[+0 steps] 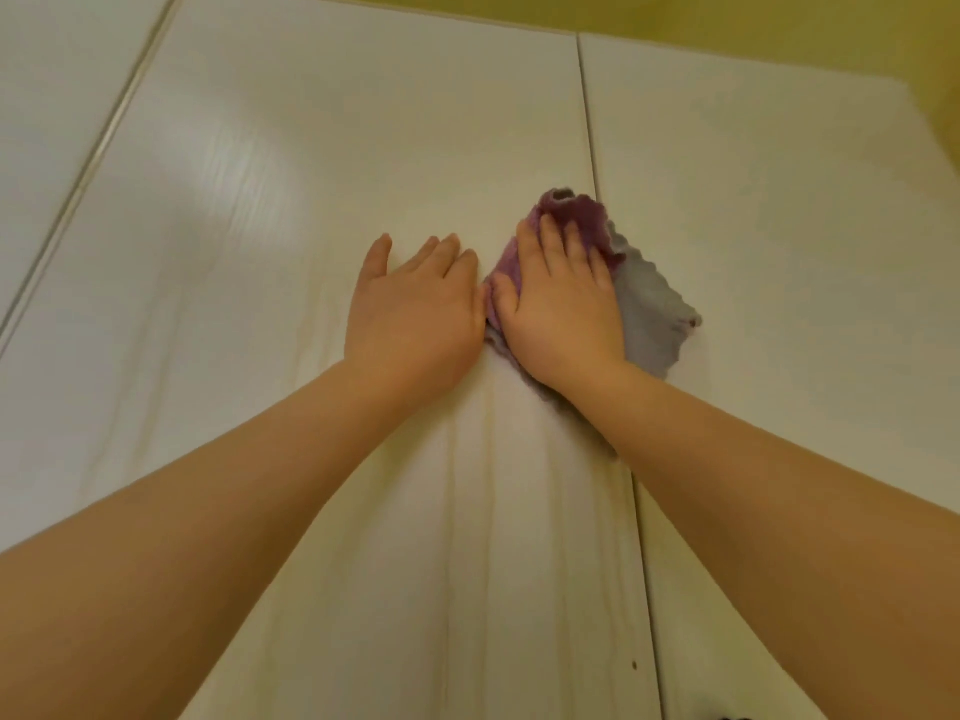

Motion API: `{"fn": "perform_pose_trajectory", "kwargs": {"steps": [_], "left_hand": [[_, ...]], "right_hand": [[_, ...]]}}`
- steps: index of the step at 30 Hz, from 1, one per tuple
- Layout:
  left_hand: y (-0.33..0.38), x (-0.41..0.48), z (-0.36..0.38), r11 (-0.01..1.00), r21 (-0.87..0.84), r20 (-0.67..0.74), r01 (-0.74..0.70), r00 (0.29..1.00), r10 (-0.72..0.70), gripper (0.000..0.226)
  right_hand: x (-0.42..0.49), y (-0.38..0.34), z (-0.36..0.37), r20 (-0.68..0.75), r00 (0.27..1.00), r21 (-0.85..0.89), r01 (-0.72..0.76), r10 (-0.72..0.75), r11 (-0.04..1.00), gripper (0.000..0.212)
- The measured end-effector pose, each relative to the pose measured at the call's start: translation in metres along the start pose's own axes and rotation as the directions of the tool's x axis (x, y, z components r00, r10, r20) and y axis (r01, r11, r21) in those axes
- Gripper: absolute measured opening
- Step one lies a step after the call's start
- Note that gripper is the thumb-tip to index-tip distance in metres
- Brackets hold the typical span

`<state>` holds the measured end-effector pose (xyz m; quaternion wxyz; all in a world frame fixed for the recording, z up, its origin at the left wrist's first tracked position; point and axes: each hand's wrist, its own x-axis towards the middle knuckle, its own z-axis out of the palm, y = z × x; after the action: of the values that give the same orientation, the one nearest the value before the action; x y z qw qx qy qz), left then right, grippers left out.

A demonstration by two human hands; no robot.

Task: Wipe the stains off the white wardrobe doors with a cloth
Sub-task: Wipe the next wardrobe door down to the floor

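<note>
The white wardrobe doors fill the view; the middle door (332, 210) meets the right door (769, 241) at a dark vertical seam. A purple and grey cloth (652, 309) is pressed flat over that seam under my right hand (561, 304), whose fingers lie spread on its purple part. My left hand (415, 314) rests flat on the middle door just left of the cloth, fingers together, holding nothing. Faint vertical streaks run down the middle door below my hands.
A third door panel (57, 122) stands at the far left behind a pale vertical strip. A yellow wall (779, 23) shows above the doors. A small dark spot (634, 665) sits low on the middle door near the seam.
</note>
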<state>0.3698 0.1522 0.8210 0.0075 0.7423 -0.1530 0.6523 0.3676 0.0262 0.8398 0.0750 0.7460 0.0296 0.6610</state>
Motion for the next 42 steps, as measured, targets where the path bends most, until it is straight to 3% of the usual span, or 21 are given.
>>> {"fn": "perform_pose_trajectory", "kwargs": {"steps": [4, 9, 13, 17, 20, 22, 24, 26, 28, 30, 31, 33, 35, 38, 40, 42], "left_hand": [[-0.009, 0.003, -0.005, 0.994, 0.076, 0.053, -0.081, 0.996, 0.077, 0.053], [-0.023, 0.004, -0.009, 0.990, 0.052, 0.200, -0.133, 0.972, 0.120, 0.061], [-0.044, 0.000, -0.012, 0.998, 0.034, 0.122, -0.053, 0.991, 0.049, 0.064], [-0.058, -0.003, -0.010, 0.999, 0.054, 0.219, 0.000, 0.976, -0.012, 0.065], [-0.058, -0.002, -0.011, 0.998, 0.056, 0.211, -0.011, 0.977, -0.001, 0.069], [-0.057, -0.004, -0.012, 0.998, 0.060, 0.211, -0.004, 0.977, -0.009, 0.070], [-0.055, -0.004, -0.011, 0.998, 0.060, 0.213, 0.000, 0.977, -0.013, 0.070], [-0.055, -0.005, -0.010, 0.999, 0.049, 0.208, 0.006, 0.978, -0.016, 0.070], [-0.055, -0.005, -0.010, 0.999, 0.034, 0.202, 0.005, 0.979, -0.012, 0.070], [-0.057, -0.004, -0.011, 0.999, 0.032, 0.204, 0.001, 0.979, -0.007, 0.070], [-0.057, -0.004, -0.011, 0.999, 0.033, 0.211, 0.001, 0.977, -0.008, 0.070], [-0.056, -0.003, -0.010, 1.000, 0.026, 0.218, 0.003, 0.976, -0.009, 0.070], [-0.056, -0.003, -0.009, 1.000, 0.013, 0.219, 0.010, 0.976, -0.013, 0.070], [-0.056, -0.003, -0.010, 1.000, 0.017, 0.227, 0.008, 0.974, -0.011, 0.070], [-0.054, -0.004, -0.012, 1.000, 0.030, 0.246, 0.002, 0.969, -0.009, 0.070], [-0.053, -0.003, -0.014, 0.999, 0.042, 0.253, -0.005, 0.967, -0.006, 0.070]], "right_hand": [[-0.003, 0.015, -0.004, 0.035, 0.988, -0.029, 0.154, -0.153, 0.988, 0.055], [0.010, 0.002, -0.002, 0.018, 0.999, -0.036, -0.029, 0.029, 0.999, 0.058], [0.003, 0.021, -0.010, 0.036, 0.985, 0.008, 0.170, -0.170, 0.985, 0.055], [0.006, 0.011, -0.009, 0.021, 1.000, 0.011, -0.001, 0.001, 1.000, 0.059], [-0.011, -0.002, 0.000, -0.006, 0.981, 0.096, 0.195, -0.195, 0.976, 0.065], [-0.013, 0.006, 0.000, -0.070, 0.965, 0.154, 0.262, -0.254, 0.953, 0.053], [-0.002, 0.010, -0.005, -0.107, 0.989, 0.192, 0.120, -0.101, 0.974, 0.047], [0.007, 0.002, -0.003, -0.047, 0.998, 0.110, -0.029, 0.034, 0.994, 0.054], [0.002, -0.003, -0.002, -0.011, 0.998, 0.090, 0.057, -0.056, 0.994, 0.059], [-0.008, 0.003, -0.002, -0.042, 0.976, 0.186, 0.216, -0.211, 0.959, 0.057], [-0.009, 0.009, -0.003, -0.067, 0.978, 0.261, 0.207, -0.197, 0.943, 0.049], [-0.004, 0.012, -0.009, -0.113, 0.993, 0.346, 0.066, -0.028, 0.936, 0.042], [0.000, 0.001, -0.006, -0.076, 0.996, 0.243, -0.024, 0.043, 0.970, 0.053], [-0.009, -0.006, -0.002, -0.032, 0.978, 0.270, 0.209, -0.208, 0.940, 0.058], [-0.010, -0.001, -0.007, -0.050, 0.992, 0.488, 0.125, -0.115, 0.864, 0.038], [0.000, 0.000, -0.008, -0.057, 0.997, 0.459, -0.015, 0.046, 0.889, 0.035]]}}
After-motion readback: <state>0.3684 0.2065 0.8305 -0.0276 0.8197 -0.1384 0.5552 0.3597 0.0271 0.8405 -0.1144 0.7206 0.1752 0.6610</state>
